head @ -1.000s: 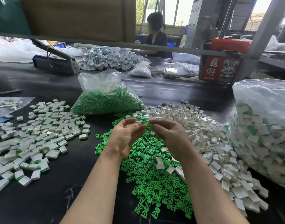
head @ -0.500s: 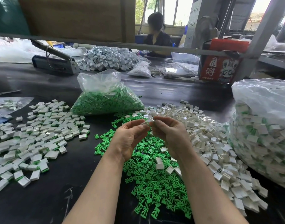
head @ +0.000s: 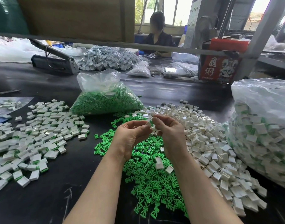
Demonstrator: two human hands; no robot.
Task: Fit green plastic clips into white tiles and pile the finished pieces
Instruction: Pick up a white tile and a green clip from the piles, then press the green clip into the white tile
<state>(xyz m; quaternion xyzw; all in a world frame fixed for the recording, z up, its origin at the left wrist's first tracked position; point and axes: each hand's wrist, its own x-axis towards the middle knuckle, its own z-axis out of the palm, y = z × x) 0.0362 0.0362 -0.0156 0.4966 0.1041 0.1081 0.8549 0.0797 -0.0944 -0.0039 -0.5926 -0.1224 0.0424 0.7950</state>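
A red carton (head: 219, 68) stood at the tabletop's far right edge; what looked like a heat sealer (head: 53, 61) lay far left.

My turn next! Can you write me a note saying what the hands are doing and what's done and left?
Left hand and right hand pinch one white tile together above the loose green clips.
Empty white tiles lie heaped to the right; the finished pile is on the left.
Done: many pieces piled.
Left: finish this tile if its clip is not seated, pile it, then work through the rest.
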